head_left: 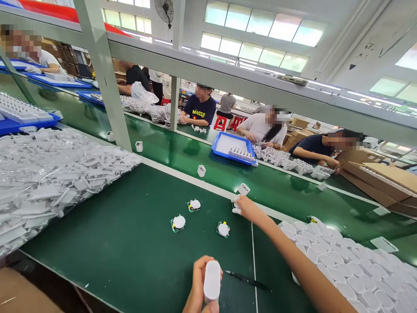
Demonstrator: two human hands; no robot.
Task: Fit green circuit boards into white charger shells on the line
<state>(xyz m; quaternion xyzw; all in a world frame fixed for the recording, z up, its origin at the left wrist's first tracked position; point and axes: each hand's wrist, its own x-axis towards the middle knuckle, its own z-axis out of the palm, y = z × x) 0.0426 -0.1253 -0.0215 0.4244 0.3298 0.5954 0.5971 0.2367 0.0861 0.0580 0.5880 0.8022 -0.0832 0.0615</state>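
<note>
One white casing fills the left hand (right hand: hold unclear).

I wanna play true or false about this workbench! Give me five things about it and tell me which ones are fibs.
1. The left hand holds a white case. True.
2. The white case is round like a ball. False: it is a long oval shape.
3. Circuit boards lie on the green table. True.
4. The circuit boards are stacked in a tower. False: they lie spread apart.
5. The right hand is farther forward than the left hand. True.
</note>
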